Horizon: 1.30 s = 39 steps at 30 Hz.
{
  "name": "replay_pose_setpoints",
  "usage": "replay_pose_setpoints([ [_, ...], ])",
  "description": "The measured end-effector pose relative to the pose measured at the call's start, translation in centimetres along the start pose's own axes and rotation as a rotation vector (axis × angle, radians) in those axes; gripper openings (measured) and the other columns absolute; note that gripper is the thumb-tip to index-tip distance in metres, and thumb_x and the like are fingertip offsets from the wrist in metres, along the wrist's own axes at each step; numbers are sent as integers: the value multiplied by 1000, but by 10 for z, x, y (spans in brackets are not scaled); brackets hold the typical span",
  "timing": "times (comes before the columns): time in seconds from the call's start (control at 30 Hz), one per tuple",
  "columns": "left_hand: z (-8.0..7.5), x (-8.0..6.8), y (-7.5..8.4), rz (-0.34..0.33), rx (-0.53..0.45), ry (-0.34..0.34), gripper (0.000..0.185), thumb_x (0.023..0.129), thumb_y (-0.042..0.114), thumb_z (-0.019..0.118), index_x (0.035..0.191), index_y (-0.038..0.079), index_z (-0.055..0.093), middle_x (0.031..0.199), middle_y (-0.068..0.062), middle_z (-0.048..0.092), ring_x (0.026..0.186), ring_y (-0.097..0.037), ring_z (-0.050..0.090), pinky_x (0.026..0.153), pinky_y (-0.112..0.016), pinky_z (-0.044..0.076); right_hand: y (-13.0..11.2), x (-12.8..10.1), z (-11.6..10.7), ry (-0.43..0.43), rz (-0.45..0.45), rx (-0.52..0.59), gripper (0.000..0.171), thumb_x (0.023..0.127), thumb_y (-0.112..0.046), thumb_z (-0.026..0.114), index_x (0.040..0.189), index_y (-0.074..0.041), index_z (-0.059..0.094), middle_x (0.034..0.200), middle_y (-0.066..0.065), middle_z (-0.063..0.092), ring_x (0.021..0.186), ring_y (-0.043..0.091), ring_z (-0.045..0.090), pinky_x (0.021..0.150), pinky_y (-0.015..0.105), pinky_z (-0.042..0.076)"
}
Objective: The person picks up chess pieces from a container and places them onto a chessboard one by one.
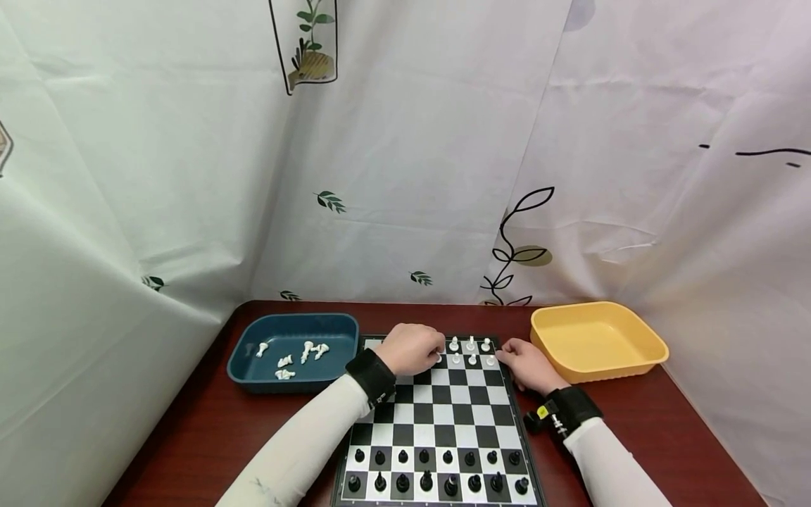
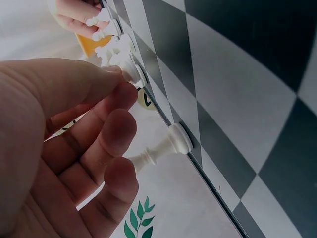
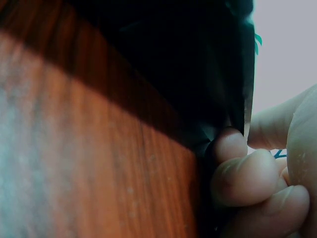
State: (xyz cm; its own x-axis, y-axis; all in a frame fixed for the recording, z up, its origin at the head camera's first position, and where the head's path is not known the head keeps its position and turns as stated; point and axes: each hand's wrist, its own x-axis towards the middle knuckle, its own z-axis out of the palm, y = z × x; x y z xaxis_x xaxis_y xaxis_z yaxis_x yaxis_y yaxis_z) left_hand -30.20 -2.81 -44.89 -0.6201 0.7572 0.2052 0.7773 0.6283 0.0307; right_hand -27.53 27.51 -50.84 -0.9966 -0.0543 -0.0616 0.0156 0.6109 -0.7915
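Probably light and stiff, the chess piece (image 2: 130,73) is best pinched up top, as the left hand (image 1: 413,348) does; the right hand (image 1: 532,365) grips the chessboard (image 1: 453,394).

I see a black-and-white checked chessboard (image 1: 451,413), white pieces (image 1: 471,344) and black pieces (image 1: 426,482), a dark teal tray (image 1: 272,386), a yellow tray (image 1: 598,345), a reddish-brown table (image 1: 659,436) with streaky grain, off-white sleeves (image 1: 298,440), black wristbands (image 1: 370,373), and a whitish curtain (image 1: 412,162) printed with green leaves (image 1: 331,202).
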Motion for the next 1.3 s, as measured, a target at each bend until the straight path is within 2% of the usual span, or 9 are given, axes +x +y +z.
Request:
replay_pose_setpoints([
  [0.23, 4, 3, 3, -2, 17, -33, 16, 106, 16, 75, 94, 26, 78, 85, 13, 69, 71, -4, 53, 62, -24, 40, 1, 1, -1, -1, 3, -1, 19, 112, -21, 63, 102, -4, 63, 61, 5, 55, 42, 20, 51, 45, 34, 45],
  [0.57, 9, 7, 0, 6, 28, -21, 17, 105, 16, 76, 92, 27, 76, 83, 14, 67, 69, -3, 52, 60, -24, 39, 1, 2, -1, 0, -1, 7, 19, 111, -20, 63, 101, -4, 62, 61, 5, 55, 42, 19, 50, 44, 33, 44],
  [0.7, 9, 6, 0, -3, 32, -26, 13, 104, 16, 77, 98, 27, 80, 88, 13, 72, 72, -3, 58, 62, -23, 44, 0, 1, -1, -6, 6, 0, 19, 111, -21, 63, 103, -4, 62, 61, 5, 56, 42, 19, 51, 45, 33, 44],
  [0.83, 4, 2, 1, -13, 70, -31, 14, 103, 16, 78, 111, 26, 84, 101, 11, 80, 84, -5, 70, 68, -25, 53, -1, 0, -1, -3, 9, -1, 18, 111, -21, 63, 103, -4, 63, 61, 6, 56, 42, 20, 51, 45, 34, 45],
  [0.93, -4, -2, 1, -9, 82, -12, 18, 103, 16, 79, 117, 25, 84, 106, 9, 81, 90, -7, 73, 69, -25, 55, 0, 0, 0, 1, 4, 3, 18, 111, -20, 63, 102, -4, 63, 61, 6, 56, 42, 20, 51, 45, 34, 44],
  [1.1, -20, -13, -7, -17, 39, 36, 16, 102, 13, 78, 115, 22, 84, 102, 8, 79, 85, -8, 70, 65, -25, 51, -1, 0, 0, 2, -6, 7, 18, 111, -19, 63, 103, -4, 63, 61, 5, 55, 42, 20, 50, 45, 34, 45],
  [1.3, -33, -31, -26, -72, 23, 94, 12, 103, 16, 80, 114, 20, 83, 102, 6, 79, 86, -10, 71, 71, -29, 56, 0, -1, -1, 0, -20, 19, 18, 111, -18, 62, 101, -3, 62, 59, 5, 53, 42, 19, 49, 44, 34, 44],
])
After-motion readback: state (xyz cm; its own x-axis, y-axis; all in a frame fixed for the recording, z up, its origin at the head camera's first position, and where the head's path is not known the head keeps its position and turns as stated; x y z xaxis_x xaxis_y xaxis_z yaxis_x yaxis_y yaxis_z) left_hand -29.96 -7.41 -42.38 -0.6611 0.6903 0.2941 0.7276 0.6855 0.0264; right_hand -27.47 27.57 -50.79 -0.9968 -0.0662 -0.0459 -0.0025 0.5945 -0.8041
